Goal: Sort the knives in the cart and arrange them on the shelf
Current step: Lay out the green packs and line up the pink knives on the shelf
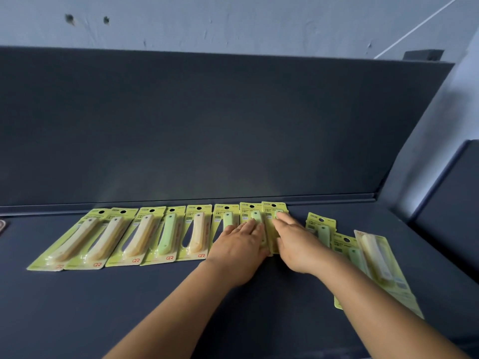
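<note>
Two bare forearms reach in from the bottom edge over the dark shelf [77, 307]. Both hands lie flat, fingers straight, gripping nothing. Left hand [239, 248] presses palm-down on a green-handled knife pack [255, 216], its fingers spreading onto the neighbouring green pack [226, 218] as well. Right hand [298, 244] rests with extended fingers on the next green pack [272, 213], fingertips near the card's top.

To the right, three more packs [375, 257] lie loosely overlapped and slanted, a pale cream one on top, well apart from the tidy row.

Left of the hands runs a row of five packs [134, 237] laid flat side by side, edges touching or slightly overlapping: three cream-handled, one green, one cream. Every pack's long axis runs from the shelf's front toward its back; hang-holes point to the back panel [207, 125], red logos toward the person. The leftmost ones fan out leftward at their near ends.
</note>
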Action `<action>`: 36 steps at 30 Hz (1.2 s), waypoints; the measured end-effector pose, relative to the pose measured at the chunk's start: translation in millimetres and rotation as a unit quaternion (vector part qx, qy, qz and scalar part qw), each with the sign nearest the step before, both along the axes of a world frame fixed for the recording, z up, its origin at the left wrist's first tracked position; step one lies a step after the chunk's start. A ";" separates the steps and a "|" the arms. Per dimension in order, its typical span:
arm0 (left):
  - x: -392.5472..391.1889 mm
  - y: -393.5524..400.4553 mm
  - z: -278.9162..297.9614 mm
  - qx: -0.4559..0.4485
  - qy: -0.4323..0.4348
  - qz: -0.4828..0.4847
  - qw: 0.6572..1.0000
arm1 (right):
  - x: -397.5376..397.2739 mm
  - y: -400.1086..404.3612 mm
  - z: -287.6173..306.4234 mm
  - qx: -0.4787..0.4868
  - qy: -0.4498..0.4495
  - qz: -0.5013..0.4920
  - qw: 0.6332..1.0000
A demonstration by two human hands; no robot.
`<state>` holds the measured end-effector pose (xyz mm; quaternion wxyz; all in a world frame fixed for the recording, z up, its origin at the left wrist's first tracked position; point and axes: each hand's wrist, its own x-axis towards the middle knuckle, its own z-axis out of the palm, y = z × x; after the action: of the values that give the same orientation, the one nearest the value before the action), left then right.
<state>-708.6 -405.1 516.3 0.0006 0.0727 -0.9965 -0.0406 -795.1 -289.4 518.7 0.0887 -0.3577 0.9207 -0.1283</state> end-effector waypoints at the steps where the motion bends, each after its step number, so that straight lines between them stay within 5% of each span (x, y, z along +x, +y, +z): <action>1: -1.3 -0.1 0.0 -0.004 0.000 0.000 1.000 | -0.9 0.5 0.9 0.003 -0.001 0.003 1.000; 10: -9.6 26.3 8.9 0.003 0.032 -0.072 0.997 | 11.8 38.0 21.1 -0.024 0.034 -0.032 0.999; 17: -39.2 67.4 5.2 -0.048 -0.020 -0.170 0.984 | 13.4 89.7 20.3 0.098 0.008 -0.101 0.990; 21: -47.4 76.1 3.5 -0.066 -0.025 -0.153 0.986 | 10.1 105.6 18.2 0.144 -0.004 -0.068 0.987; 36: -64.2 80.8 -8.8 -0.094 0.019 -0.038 0.995 | -53.1 78.3 -6.3 -0.012 0.002 -0.059 0.998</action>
<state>-772.8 -324.3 507.5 0.0243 0.0337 -0.9978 0.0519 -848.1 -211.0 512.4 0.0745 -0.3042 0.9388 -0.1436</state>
